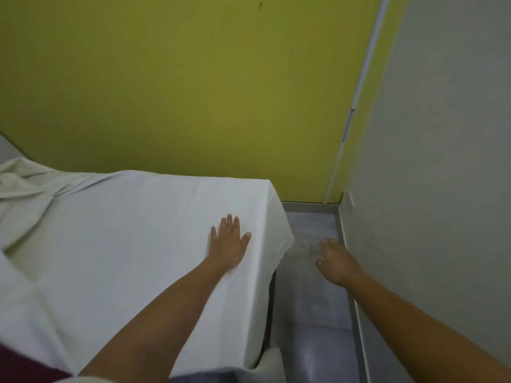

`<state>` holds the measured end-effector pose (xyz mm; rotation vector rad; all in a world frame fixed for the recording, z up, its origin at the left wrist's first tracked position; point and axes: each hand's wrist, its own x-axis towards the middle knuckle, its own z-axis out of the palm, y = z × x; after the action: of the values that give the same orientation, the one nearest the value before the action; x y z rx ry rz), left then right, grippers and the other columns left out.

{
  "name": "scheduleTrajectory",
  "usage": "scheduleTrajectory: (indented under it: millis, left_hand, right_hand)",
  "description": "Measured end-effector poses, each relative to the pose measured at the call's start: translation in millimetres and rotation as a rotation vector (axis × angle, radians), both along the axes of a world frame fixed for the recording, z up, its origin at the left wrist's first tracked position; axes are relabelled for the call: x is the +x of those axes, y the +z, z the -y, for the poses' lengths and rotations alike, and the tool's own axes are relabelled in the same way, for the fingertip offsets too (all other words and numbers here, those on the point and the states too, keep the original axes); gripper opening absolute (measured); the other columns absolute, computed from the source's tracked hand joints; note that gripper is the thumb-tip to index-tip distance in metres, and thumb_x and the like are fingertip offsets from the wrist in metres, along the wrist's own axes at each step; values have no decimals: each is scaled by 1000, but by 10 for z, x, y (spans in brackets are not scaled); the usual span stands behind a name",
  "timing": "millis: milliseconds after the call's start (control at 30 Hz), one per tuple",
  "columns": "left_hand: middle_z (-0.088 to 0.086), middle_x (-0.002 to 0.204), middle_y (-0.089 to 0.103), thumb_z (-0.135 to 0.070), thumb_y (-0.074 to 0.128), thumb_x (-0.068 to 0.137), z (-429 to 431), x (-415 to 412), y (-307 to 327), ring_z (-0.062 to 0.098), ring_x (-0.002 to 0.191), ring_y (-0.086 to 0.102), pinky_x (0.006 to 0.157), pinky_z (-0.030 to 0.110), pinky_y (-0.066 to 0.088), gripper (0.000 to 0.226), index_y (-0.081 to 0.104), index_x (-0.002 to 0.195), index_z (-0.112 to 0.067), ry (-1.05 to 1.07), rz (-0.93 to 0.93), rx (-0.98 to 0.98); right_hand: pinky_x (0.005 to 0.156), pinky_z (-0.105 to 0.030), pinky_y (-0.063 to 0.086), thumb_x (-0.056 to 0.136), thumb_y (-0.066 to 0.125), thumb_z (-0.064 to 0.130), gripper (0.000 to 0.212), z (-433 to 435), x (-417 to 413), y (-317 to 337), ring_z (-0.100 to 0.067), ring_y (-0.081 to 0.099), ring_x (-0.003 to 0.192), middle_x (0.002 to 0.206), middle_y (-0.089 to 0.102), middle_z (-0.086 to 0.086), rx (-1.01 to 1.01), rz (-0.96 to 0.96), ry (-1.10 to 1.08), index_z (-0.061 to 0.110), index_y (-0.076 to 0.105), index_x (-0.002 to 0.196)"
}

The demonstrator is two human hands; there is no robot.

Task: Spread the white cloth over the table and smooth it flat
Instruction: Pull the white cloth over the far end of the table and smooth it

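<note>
The white cloth (132,233) covers the table and hangs over its right edge and far right corner. It lies smooth around the middle and right, but is bunched in folds at the far left. My left hand (229,243) rests flat on the cloth near the right edge, fingers spread, palm down. Off the table to the right, my right hand (336,262) hovers above the floor with fingers loosely curled, holding nothing. A dark table edge (272,288) shows under the cloth's hanging side.
A yellow-green wall (193,92) stands right behind the table. A grey wall (442,189) closes the right side, leaving a narrow strip of grey floor (312,299) between it and the table. A dark red patch (25,366) shows at the bottom left.
</note>
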<state>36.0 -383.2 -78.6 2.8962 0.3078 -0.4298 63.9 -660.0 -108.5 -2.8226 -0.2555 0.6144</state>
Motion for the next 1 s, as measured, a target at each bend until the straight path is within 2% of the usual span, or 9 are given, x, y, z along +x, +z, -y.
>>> scheduleTrajectory:
  millis: [67,200,367,667,867,1000]
  left_hand:
    - [7,160,-11,-48,12,101,111,-1,-1,22,148,-11,119,45,-6,65,-5,153,-12,60,2,-2]
    - [7,160,-11,-49,12,101,283,61,-27,22,148,-10,118,45,-7,65,-5,153,-13,130,-7,12]
    - [7,160,-11,-50,11,100,280,241,-130,22,148,-10,119,45,-6,66,-5,153,-13,168,-45,47]
    - [8,161,-8,-47,11,101,193,1088,-312,23,148,-8,119,47,-3,64,-3,152,-11,191,-67,86]
    - [10,161,-4,-44,13,102,167,1532,-361,25,148,-4,119,48,0,62,0,152,-10,210,-41,82]
    - [9,161,-4,-47,13,101,56,1768,-391,25,148,-4,119,48,0,65,-1,152,-10,194,-53,102]
  right_hand:
    - [112,-44,28,94,44,38,65,82,159,20,-31,23,142,159,10,-8,0,-30,43,15,21,149]
    - [110,-45,31,91,46,40,65,165,497,-5,-36,30,138,158,17,-11,28,-48,117,16,25,149]
    - [111,-45,27,95,44,39,62,47,880,-83,-36,23,141,159,12,-10,45,-82,155,16,23,149]
    - [106,-44,32,95,43,34,60,-258,1622,-317,-35,27,137,157,20,-9,112,-87,171,14,24,148]
    - [110,-46,29,95,41,32,59,-498,2069,-573,-36,25,139,156,21,-11,154,-145,216,13,22,149]
    - [105,-46,36,95,36,22,49,-698,2412,-780,-36,39,130,149,37,-9,211,-153,257,18,36,144]
